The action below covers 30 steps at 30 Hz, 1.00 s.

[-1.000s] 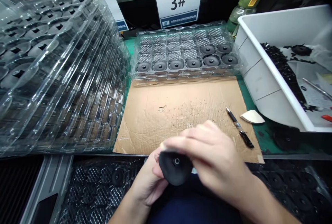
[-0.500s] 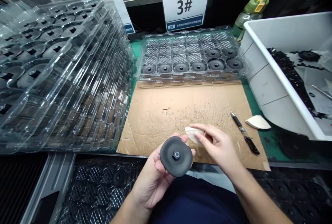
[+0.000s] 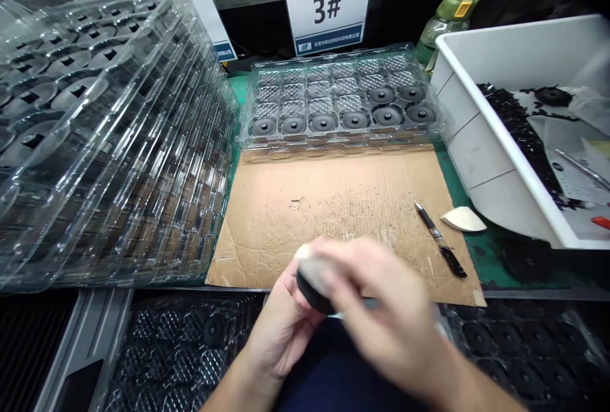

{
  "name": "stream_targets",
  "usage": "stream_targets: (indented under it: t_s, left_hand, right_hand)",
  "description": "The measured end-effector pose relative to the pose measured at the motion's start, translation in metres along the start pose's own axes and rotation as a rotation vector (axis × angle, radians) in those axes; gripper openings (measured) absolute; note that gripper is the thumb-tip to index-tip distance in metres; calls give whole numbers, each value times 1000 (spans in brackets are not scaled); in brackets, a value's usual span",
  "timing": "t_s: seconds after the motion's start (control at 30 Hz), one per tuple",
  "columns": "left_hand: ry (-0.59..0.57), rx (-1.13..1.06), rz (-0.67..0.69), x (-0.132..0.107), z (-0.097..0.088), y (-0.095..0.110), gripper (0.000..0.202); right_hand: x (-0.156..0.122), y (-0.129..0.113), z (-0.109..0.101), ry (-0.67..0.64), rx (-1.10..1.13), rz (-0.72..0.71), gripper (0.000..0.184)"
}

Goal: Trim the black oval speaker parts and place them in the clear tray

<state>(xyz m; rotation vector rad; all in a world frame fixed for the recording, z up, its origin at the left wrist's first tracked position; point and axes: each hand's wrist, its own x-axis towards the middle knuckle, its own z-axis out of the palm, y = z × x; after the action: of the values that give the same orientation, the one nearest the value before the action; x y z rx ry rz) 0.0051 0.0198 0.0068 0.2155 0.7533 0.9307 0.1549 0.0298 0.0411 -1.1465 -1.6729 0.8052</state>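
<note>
My left hand (image 3: pixel 281 329) grips a round black plastic disc (image 3: pixel 313 297) by its edge above the front of the cardboard. In the earlier frame, the disc's dished face and small central boss are visible; most of it is now covered. My right hand (image 3: pixel 391 304), smeared by motion, is closed on a pale, thin sponge pad (image 3: pixel 312 267), which lies against the disc's face. A similar cream wedge-shaped sponge (image 3: pixel 464 219) rests to the right of the cardboard, beside a black pen (image 3: pixel 441 240).
Cardboard (image 3: pixel 267 189) with black scraps covers the work area. Behind it sits a clear blister tray (image 3: pixel 343 142) partly filled with black discs. Tall stacked trays (image 3: pixel 157 145) stand left; a white bin (image 3: pixel 500 157) and a bottle (image 3: pixel 443 24) right. More trays (image 3: pixel 166 348) are below the table edge.
My right hand has moved left and brought the sponge onto the disc. The disc has tilted and is now mostly hidden. The whole view has shifted slightly.
</note>
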Motion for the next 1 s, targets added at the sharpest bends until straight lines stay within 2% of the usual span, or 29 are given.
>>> stream_targets:
  t_s: [0.03,0.1,0.17,0.23,0.3,0.33,0.4,0.47,0.53,0.6,0.63,0.7,0.77,0.83,0.93,1.0]
  left_hand:
    - [17,15,-12,0,0,0,40]
    - [63,42,-25,1,0,1,43]
    - [104,54,-20,2,0,2,50]
    - [114,53,-21,3,2,3,49]
    - [76,52,-21,3,3,6,43]
    - [44,50,-21,2,2,7,41]
    - [-20,39,-35,1,0,11,44]
    - [-64,23,-67,1,-2,13,53]
    - [-81,14,-97,3,-3,13,58]
    - [-88,19,-119,4,-3,12,58]
    - [-92,16,-123,4,-2,12,57]
    - [-81,2,-121,4,-1,12,50]
    - [-68,-14,-105,2,-1,12,46]
    - [-64,-29,-102,-1,-3,13,48]
    - [-75,-66,-97,-3,-7,14,53]
    - [-85,-83,-88,-3,-9,14,53]
  right_hand:
    - [3,-8,1,-98,9,-44,24]
    - [7,-17,2,-306,10,-22,23]
    - [11,-18,5,-388,-17,41,23]
    - [13,-15,8,-257,-63,-22,25]
    - [13,-14,9,-156,-59,-111,25]
    - [11,-14,8,-173,-32,-132,25]
    - [5,-16,-1,-298,9,-100,23]
    - [-3,-18,-13,-349,-63,-43,23]
    - [-8,-20,-22,-296,-244,-35,25]
    - [-7,-18,-24,-229,-410,-90,27]
    - [-4,-15,-23,-203,-442,-146,28]
    - [5,-4,-18,-179,-363,-234,30]
    - [13,12,-13,-167,-195,-175,29]
    - [13,31,-10,-119,-110,-6,26]
    - [-4,59,-3,-78,-151,173,23]
    - [-22,75,5,-158,-159,200,23]
